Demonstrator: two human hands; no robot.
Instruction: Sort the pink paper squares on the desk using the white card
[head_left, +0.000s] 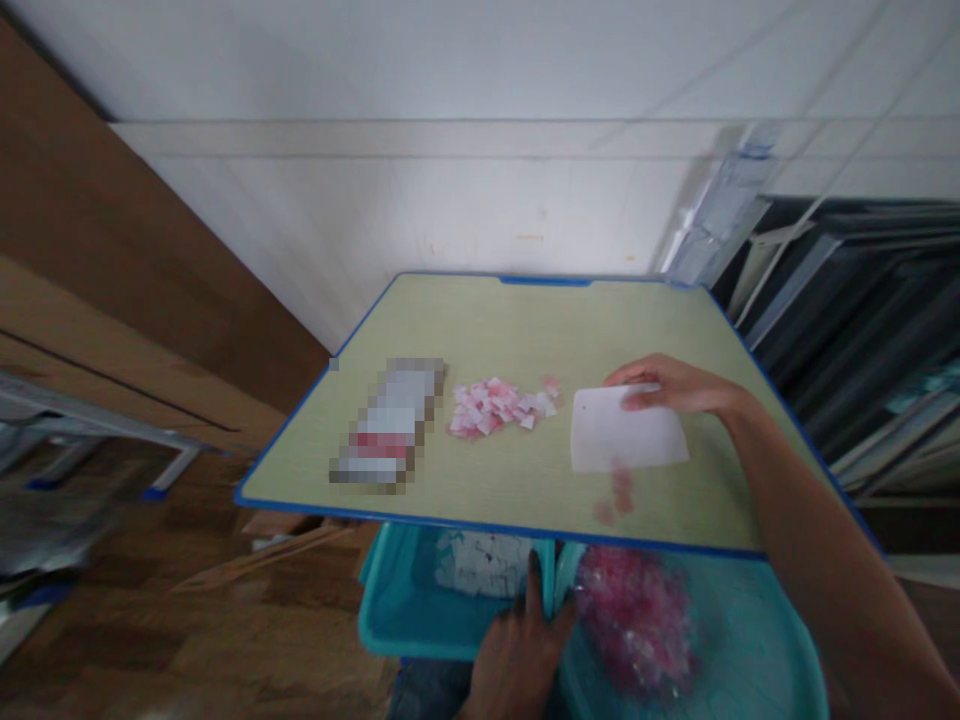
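Observation:
My right hand (660,385) pinches the top edge of a white card (626,430), holding it just over the right part of the table. Several blurred pink pieces (621,487) show at and below the card's lower edge. Left of the card lies a pile of small pink and white pieces (495,405) on the tabletop. Below the table's front edge, my left hand (521,645) is beside the adjoining rims of two teal tubs, its index finger and thumb stretched apart. Nothing shows in its fingers, though the lower hand leaves the frame.
The blue-edged table (465,320) stands against a white wall. A pixelated flat object (394,420) lies at its left. White pieces fill part of the left teal tub (397,600); a pink bundle (637,620) sits in the right tub. Dark panels (862,290) lean at right.

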